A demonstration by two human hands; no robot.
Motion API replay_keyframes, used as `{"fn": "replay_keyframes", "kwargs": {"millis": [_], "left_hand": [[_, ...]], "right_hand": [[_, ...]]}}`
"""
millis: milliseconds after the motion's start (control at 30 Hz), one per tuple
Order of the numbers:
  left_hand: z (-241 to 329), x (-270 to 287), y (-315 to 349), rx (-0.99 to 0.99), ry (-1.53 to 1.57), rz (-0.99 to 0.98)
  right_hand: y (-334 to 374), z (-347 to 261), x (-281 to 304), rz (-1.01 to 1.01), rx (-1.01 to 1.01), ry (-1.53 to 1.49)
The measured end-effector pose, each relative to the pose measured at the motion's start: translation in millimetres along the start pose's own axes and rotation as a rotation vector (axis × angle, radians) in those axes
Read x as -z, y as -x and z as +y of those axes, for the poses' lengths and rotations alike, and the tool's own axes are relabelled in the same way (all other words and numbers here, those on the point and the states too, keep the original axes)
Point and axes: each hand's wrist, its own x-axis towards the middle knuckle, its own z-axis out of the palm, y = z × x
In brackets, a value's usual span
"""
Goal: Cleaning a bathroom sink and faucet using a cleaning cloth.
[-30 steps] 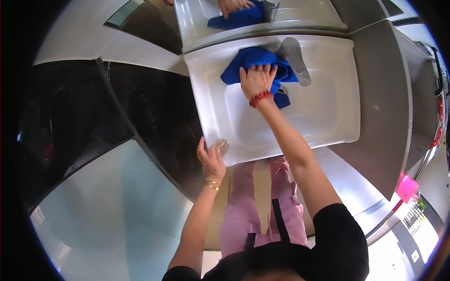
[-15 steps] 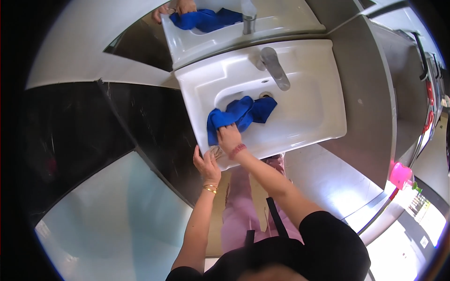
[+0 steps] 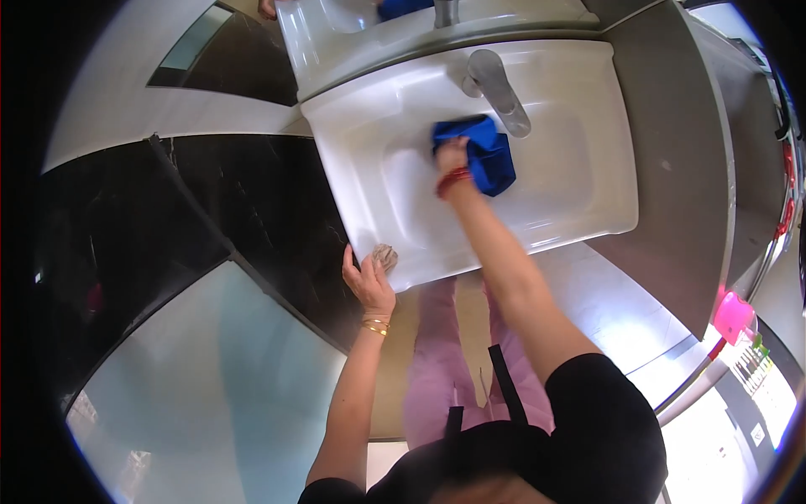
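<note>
Head cam: R hand (image 3: 453,157) (blurred) on blue cloth (image 3: 493,166), mid-frame, inside sink (image 3: 620,168), just below tap (image 3: 504,99); can't tell if gripping or pressing. L hand (image 3: 369,284), left of ctr, lower half, grips sink corner w/ fingertips by beige wad (image 3: 386,255).

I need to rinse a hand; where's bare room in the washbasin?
Bare: the right side of the washbasin, between the blue cloth and right rim, and the rear-left ledge, left of the faucet. Crowded: the middle, where the right hand is on the cloth, and the front-left corner, with the left hand and a crumpled beige item.
</note>
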Motion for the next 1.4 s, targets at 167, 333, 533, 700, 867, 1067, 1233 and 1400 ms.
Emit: {"fn": "replay_keyframes", "kwargs": {"millis": [167, 333, 533, 700, 867, 1067, 1233, 1400], "left_hand": [[-21.5, 22.8, 10.9, 0.008, -0.039, 0.030], [-22.5, 21.2, 14.2, 0.010, -0.035, 0.039], [-7.4, 4.4, 4.4, -0.002, 0.004, 0.011], [-12.4, 11.8, 8.2, 0.002, 0.005, -0.022], [-26.4, 24.5, 12.1, 0.015, -0.019, -0.019], [-25.0, 19.6, 15.7, 0.033, -0.035, -0.070], [-19.3, 15.6, 9.4, -0.011, -0.058, -0.067], [-22.3, 17.0, 8.8, 0.005, -0.090, -0.081]], "right_hand": [[79.4, -110.4, 102.7, -0.027, -0.255, -1.307], [154.5, -10.8, 33.2, -0.113, 0.481, -1.017], [77.2, -31.0, 0.0, 0.021, -0.484, -2.180], [11.0, -93.7, 102.1, 0.276, -0.951, -1.858], [110.4, -69.8, 61.1, 0.148, -0.019, -1.534], [123.2, 96.9, 50.2, -0.284, 0.374, -0.354], [66.9, 180.5, -2.1, 0.107, 0.651, 0.052], [44.5, 215.1, -18.3, 0.232, 0.590, 0.021]]}}
